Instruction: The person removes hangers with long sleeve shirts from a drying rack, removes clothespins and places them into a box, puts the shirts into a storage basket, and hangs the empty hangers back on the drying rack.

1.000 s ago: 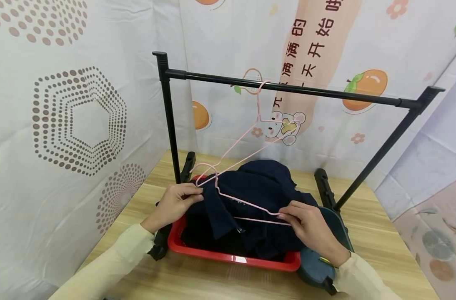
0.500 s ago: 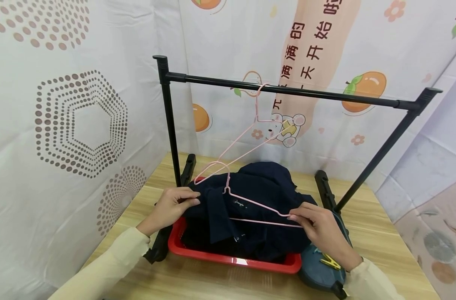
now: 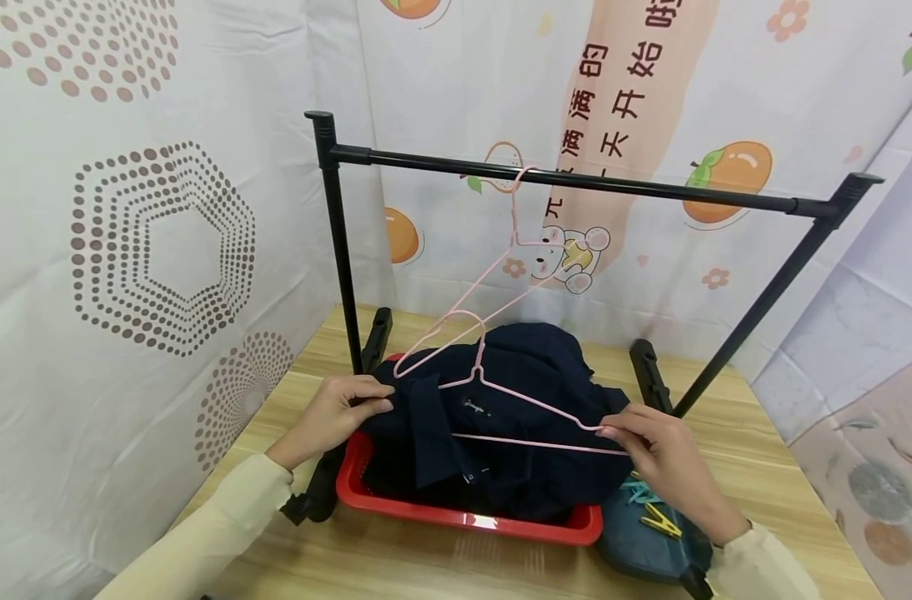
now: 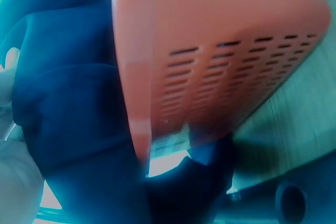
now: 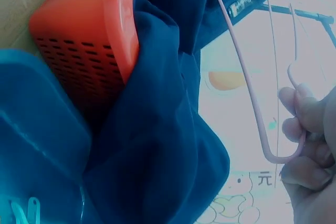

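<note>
My left hand pinches the navy collared shirt near its left side; in the left wrist view the fingers lie against the dark cloth. At the other side, my right hand grips the right end of a pink wire hanger. The hanger's hook stands up, and its left arm runs behind the shirt's collar, where its end is hidden. In the right wrist view, fingers curl round the bent corner of the hanger. The shirt lies over a red basket.
A black rack's rail spans above the basket, with another pink hanger hung on it. To the right, a dark blue container holds yellow clothespins and turquoise clothespins. Printed curtains enclose the wooden table.
My right hand has moved right, drawing the hanger rightward, and its hook has risen slightly. Part of the hanger's left arm now shows beside the collar. My left hand has shifted slightly left, still pinching the shirt.
</note>
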A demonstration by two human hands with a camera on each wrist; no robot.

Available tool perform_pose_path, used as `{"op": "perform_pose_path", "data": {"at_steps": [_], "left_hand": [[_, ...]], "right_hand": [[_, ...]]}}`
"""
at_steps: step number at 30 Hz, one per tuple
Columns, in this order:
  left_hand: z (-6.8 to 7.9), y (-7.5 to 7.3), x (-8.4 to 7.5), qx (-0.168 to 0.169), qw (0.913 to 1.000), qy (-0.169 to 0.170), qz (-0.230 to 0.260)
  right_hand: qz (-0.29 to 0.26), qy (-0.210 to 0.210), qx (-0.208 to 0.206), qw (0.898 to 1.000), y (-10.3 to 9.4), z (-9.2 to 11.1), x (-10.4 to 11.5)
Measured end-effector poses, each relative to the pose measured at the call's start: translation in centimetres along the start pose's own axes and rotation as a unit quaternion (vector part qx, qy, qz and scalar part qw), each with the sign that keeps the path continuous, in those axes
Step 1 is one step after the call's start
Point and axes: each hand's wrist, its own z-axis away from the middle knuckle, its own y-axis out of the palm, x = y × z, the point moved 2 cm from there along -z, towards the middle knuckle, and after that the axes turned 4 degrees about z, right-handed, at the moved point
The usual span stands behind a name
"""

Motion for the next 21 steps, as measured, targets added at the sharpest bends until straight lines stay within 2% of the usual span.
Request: {"op": "perform_pose_path", "data": {"at_steps": [5,9,12,15,21], "left_hand": [[0.5,-0.9,0.3,-0.010,0.9990,-0.041,0.014],[0.9,-1.6,0.5,-0.015,0.9968,-0.070,0.037],[1.1,-1.8,0.7,-0.002,0.9962,-0.071,0.050],[1.1,-1.8,0.9,0.007,0.9969,-0.058,0.053],[1.3,-1.8,1.3,-0.003,0.9976,-0.060,0.035]], "right_hand": [[0.020,0.011,-0.001,1.000,-1.0,0.6,-0.8],[0.032,0.036,0.001,0.999,-1.9,1.2,-1.4],[0.040,0.055,0.002,0.998,-2.5,1.6,-1.6],[0.054,0.066,0.006,0.996,-2.8,2.0,-1.9],[0.060,0.068,0.013,0.996,-3.2,2.4,-2.3]]}}
